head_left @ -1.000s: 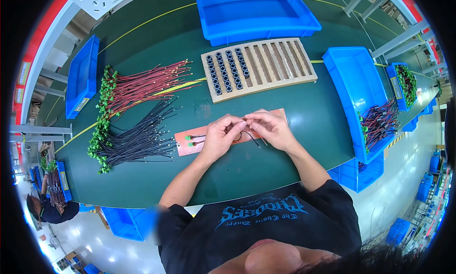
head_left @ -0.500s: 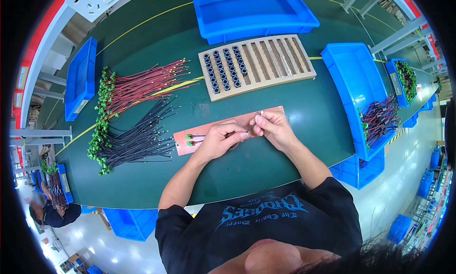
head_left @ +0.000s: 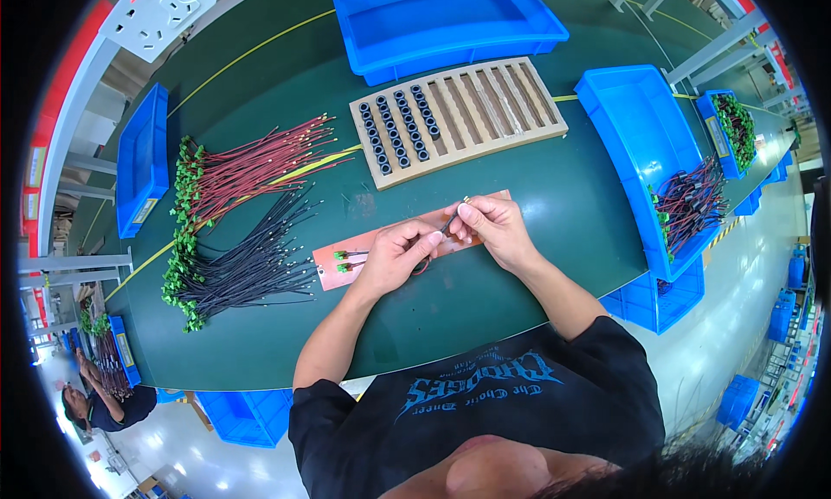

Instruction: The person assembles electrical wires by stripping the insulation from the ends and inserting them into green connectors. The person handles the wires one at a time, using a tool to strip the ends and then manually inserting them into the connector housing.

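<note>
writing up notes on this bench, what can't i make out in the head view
All in the head view:
Pinkish board: middle hidden by the left hand and right hand.
Dark wire: partly covered by both hands, detail too small.
Large blue bin at right: floor under the wire bundle hidden.
Blue crate below: part hidden by the green table.

The site is an assembly workshop, indicated by a green surface (head_left: 571, 231) with sorted red wires (head_left: 260, 166) at left, blue bin (head_left: 636, 135) at right, and a co-worker (head_left: 130, 408) at far left.
</note>
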Available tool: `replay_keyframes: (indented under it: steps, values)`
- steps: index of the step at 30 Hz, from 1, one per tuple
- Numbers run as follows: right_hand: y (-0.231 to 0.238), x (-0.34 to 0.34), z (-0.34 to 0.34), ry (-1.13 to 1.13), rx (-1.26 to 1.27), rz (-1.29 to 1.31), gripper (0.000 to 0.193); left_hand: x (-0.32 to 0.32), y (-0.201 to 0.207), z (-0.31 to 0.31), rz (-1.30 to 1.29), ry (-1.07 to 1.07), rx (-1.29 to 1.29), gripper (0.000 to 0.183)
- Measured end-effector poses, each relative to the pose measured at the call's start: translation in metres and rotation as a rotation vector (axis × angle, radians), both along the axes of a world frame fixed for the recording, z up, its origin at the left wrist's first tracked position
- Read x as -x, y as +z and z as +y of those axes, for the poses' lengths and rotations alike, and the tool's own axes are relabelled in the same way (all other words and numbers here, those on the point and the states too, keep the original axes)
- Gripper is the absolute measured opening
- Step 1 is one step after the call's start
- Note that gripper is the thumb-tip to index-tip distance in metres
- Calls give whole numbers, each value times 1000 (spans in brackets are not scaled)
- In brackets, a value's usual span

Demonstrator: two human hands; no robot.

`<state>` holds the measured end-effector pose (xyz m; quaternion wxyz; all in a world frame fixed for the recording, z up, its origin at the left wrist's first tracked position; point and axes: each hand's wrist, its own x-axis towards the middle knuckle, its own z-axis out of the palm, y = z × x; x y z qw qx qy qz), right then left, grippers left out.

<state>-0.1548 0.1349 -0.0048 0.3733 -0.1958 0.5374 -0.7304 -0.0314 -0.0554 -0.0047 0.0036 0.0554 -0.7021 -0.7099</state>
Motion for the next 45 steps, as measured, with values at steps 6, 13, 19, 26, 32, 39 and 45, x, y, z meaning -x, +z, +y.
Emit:
replay_keyframes:
  steps: [6,13,19,26,32,39,45]
  values:
    - [1,0,0,-10,-1,50,23,0,-1,0,-20,-8,66,19]
    - [-5,-2,2,-24,-180,261,19,-3,-11,-8,66,64,-214,18]
    - [5,-6,8,-88,-306,362,20,-17,18,-22,208,-20,333,26]
    - [-8,-1,8,-219,-361,929,20,-20,9,-17,98,129,310,22]
    - [-1,3,9,-140,-474,1005,22,-16,4,-19,161,169,505,14]
    - [-7,4,6,-142,-462,1167,20,-16,4,-17,387,82,729,16]
    - [-7,2,5,-147,-487,1167,18,-12,16,-6,487,70,863,17]
